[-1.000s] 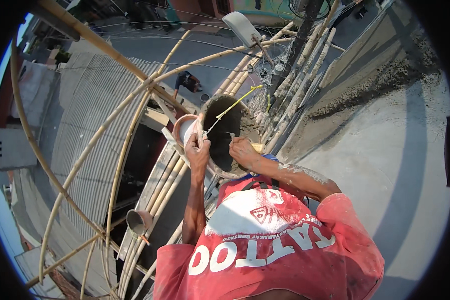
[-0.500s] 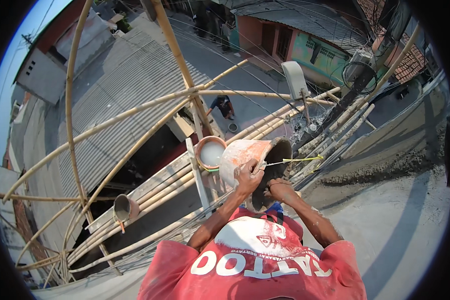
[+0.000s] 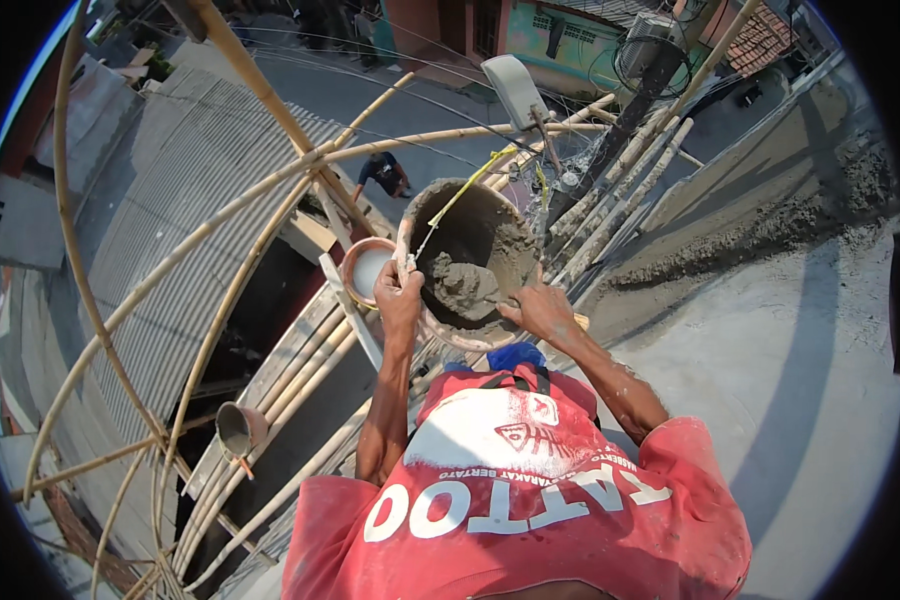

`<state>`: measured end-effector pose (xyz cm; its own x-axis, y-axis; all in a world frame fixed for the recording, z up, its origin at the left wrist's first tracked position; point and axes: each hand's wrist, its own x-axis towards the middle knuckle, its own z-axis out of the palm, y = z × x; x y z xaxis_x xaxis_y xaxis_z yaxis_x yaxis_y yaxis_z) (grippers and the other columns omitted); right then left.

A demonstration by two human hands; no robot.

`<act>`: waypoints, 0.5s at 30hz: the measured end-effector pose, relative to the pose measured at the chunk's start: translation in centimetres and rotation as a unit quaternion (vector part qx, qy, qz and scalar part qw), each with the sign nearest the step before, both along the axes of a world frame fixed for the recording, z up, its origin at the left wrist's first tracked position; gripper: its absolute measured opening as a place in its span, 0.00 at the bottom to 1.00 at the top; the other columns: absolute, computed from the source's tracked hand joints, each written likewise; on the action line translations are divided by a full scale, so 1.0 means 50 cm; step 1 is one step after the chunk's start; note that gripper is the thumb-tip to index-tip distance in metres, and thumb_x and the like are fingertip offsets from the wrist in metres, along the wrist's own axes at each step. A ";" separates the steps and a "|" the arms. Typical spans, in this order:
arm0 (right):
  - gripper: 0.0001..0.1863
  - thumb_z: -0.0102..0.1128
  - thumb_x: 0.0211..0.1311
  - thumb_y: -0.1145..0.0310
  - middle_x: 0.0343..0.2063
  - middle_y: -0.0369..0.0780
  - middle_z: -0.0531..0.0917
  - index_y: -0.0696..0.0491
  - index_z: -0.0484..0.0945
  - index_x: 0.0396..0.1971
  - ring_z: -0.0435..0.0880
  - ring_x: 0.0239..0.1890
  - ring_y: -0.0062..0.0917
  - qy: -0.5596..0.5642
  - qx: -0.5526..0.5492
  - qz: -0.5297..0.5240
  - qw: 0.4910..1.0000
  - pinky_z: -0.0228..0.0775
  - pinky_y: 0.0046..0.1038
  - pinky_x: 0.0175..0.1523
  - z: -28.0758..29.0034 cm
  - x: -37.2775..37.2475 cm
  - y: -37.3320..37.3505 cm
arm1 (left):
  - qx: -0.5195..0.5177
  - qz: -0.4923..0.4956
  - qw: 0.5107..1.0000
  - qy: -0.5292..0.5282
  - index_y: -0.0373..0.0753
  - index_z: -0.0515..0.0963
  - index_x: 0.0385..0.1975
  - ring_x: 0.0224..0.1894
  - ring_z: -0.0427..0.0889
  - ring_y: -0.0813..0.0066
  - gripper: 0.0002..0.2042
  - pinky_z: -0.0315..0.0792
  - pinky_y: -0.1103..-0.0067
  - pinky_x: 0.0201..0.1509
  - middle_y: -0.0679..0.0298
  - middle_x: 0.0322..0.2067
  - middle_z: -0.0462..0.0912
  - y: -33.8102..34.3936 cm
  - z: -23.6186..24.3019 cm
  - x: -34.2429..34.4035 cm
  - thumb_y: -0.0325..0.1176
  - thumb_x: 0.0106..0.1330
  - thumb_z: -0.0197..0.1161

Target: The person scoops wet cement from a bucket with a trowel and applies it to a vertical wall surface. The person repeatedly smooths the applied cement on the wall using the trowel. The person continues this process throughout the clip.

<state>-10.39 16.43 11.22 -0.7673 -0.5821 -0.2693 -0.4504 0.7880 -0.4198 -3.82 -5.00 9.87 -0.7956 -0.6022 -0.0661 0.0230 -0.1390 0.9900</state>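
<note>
I hold a large mortar-stained bucket (image 3: 438, 328) with its mouth facing up toward me. Inside it lies a lump of wet grey mortar (image 3: 464, 288), and more coats the walls. My left hand (image 3: 400, 302) is closed on the left rim, where a yellow cord (image 3: 460, 203) is tied. My right hand (image 3: 547, 315) is closed at the right, near side of the rim; part of its grip is hidden. Just left of the bucket, a smaller orange-rimmed bucket (image 3: 370, 268) holds whitish liquid.
Bamboo scaffolding poles (image 3: 200, 235) cross at the left. Another bucket (image 3: 240, 428) stands on the planks lower left. A lamp head (image 3: 515, 92) and wires hang ahead. Right lies a grey concrete surface (image 3: 710, 350) beside a rough mortar edge. Far below, a person (image 3: 382, 176) is on the street.
The big bucket has swung from lying tilted to the right to mouth up, showing the mortar inside. Both hands moved with it, the left one leftward. The view has shifted.
</note>
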 end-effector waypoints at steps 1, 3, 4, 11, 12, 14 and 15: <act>0.21 0.55 0.50 0.51 0.22 0.51 0.79 0.56 0.79 0.29 0.79 0.29 0.44 -0.002 0.018 0.001 1.000 0.70 0.40 0.36 0.009 0.002 0.002 | -0.009 -0.003 1.000 -0.002 0.35 0.71 0.27 0.23 0.62 0.88 0.04 0.58 0.88 0.26 0.74 0.21 0.66 0.002 -0.008 -0.002 0.24 0.50 0.54; 0.22 0.54 0.51 0.49 0.20 0.50 0.79 0.55 0.79 0.29 0.79 0.28 0.44 0.011 0.009 -0.005 1.000 0.70 0.40 0.36 0.004 0.001 0.014 | -0.015 -0.003 1.000 0.000 0.35 0.71 0.27 0.23 0.62 0.88 0.04 0.58 0.88 0.26 0.74 0.22 0.67 -0.004 -0.013 -0.003 0.24 0.51 0.54; 0.22 0.54 0.51 0.47 0.18 0.49 0.78 0.54 0.79 0.29 0.79 0.28 0.44 0.022 0.002 -0.014 1.000 0.70 0.40 0.36 0.001 -0.003 0.025 | -0.020 -0.005 1.000 0.000 0.34 0.71 0.27 0.23 0.62 0.88 0.04 0.58 0.88 0.26 0.74 0.22 0.67 -0.003 -0.014 -0.008 0.23 0.51 0.54; 0.24 0.56 0.47 0.46 0.23 0.50 0.79 0.53 0.78 0.32 0.79 0.32 0.43 0.019 -0.011 -0.013 1.000 0.69 0.39 0.39 0.069 -0.063 0.095 | -0.006 0.005 0.998 0.060 0.38 0.68 0.23 0.21 0.59 0.87 0.04 0.55 0.86 0.25 0.75 0.21 0.63 0.018 -0.003 -0.046 0.23 0.49 0.54; 0.24 0.56 0.47 0.47 0.24 0.50 0.79 0.53 0.78 0.32 0.78 0.32 0.43 0.005 -0.018 0.004 1.000 0.69 0.39 0.38 0.093 -0.079 0.089 | 0.001 -0.016 1.000 0.025 0.32 0.69 0.42 0.28 0.69 0.82 0.18 0.65 0.86 0.35 0.67 0.31 0.71 -0.034 -0.072 -0.022 0.21 0.47 0.51; 0.21 0.56 0.47 0.50 0.22 0.48 0.78 0.56 0.77 0.27 0.78 0.29 0.43 0.061 -0.026 0.032 0.997 0.67 0.40 0.35 0.171 -0.106 0.100 | -0.058 0.015 0.998 -0.034 0.30 0.70 0.41 0.30 0.71 0.76 0.18 0.66 0.81 0.37 0.65 0.30 0.72 -0.088 -0.179 -0.020 0.21 0.46 0.51; 0.21 0.56 0.47 0.50 0.22 0.48 0.78 0.56 0.77 0.27 0.78 0.29 0.43 0.092 -0.003 0.003 0.996 0.67 0.40 0.35 0.219 -0.136 0.124 | -0.427 0.120 0.890 0.105 0.29 0.71 0.38 0.29 0.70 0.77 0.15 0.65 0.81 0.35 0.64 0.30 0.72 0.066 0.068 0.020 0.20 0.46 0.51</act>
